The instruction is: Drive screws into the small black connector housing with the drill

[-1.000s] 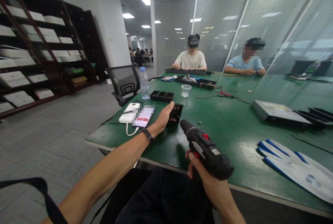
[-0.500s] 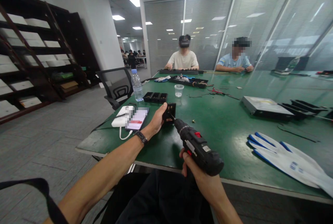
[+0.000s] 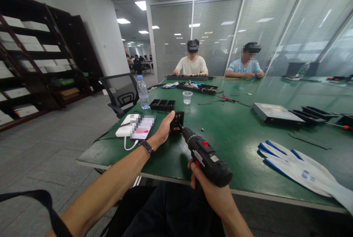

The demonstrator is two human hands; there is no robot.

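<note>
On the green table [image 3: 237, 137], at about 12 o'clock from your chest, sits the small black box [image 3: 178, 119], and your left hand [image 3: 164, 129] is clamped round its near left side, thumb up over the top edge. Your right hand [image 3: 205, 183] is wrapped tight on the handle of the black cordless drill [image 3: 206, 156], whose bit points to 11 o'clock and meets the box at its near face. Just at 9 o'clock of your left hand lie a phone [image 3: 143, 128] and a white power bank [image 3: 124, 126], side by side. Beyond the box at 12 o'clock there's a black tray [image 3: 162, 104], a water bottle [image 3: 143, 92] and a clear cup [image 3: 187, 97]. Out at 3 o'clock, blue-and-white gloves [image 3: 300, 171] lie flat near the table's edge. Two people sit at the far end.
</note>
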